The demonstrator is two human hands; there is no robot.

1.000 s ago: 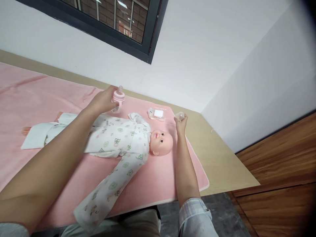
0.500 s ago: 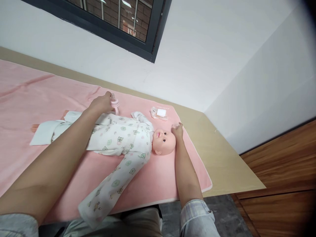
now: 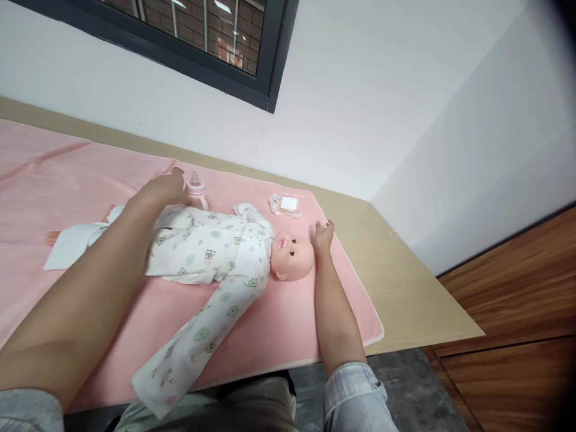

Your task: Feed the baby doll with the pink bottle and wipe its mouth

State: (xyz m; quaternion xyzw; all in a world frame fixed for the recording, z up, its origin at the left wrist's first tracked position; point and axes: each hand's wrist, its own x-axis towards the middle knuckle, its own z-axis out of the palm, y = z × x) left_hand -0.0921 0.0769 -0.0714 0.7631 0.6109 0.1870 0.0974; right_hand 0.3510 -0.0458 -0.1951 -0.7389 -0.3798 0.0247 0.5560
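Observation:
A pink baby bottle (image 3: 197,191) with a clear teat and side handle stands upright on the pink blanket (image 3: 243,354). My left hand (image 3: 170,185) is just left of it, fingers loosened and not wrapped round it; part of the bottle's lower body is hidden. On the right, my right hand (image 3: 324,235) rests beyond the doll's head with fingers apart. A small clear cap (image 3: 313,230) shows faintly beside its fingertips. Between my arms lies a bald baby doll (image 3: 294,258) on its back, wearing a white printed top (image 3: 202,246). My left forearm covers part of its legs.
A small plastic packet (image 3: 287,205) with a white label lies behind the doll's head. The wooden tabletop (image 3: 405,300) extends past the blanket at the right. A white wall (image 3: 342,120) and a dark window frame (image 3: 270,78) rise behind the table.
My left hand has loosened from the bottle and shifted left, leaving the bottle standing. My right hand has let go of the clear cap and its fingers have spread. The view has shifted slightly.

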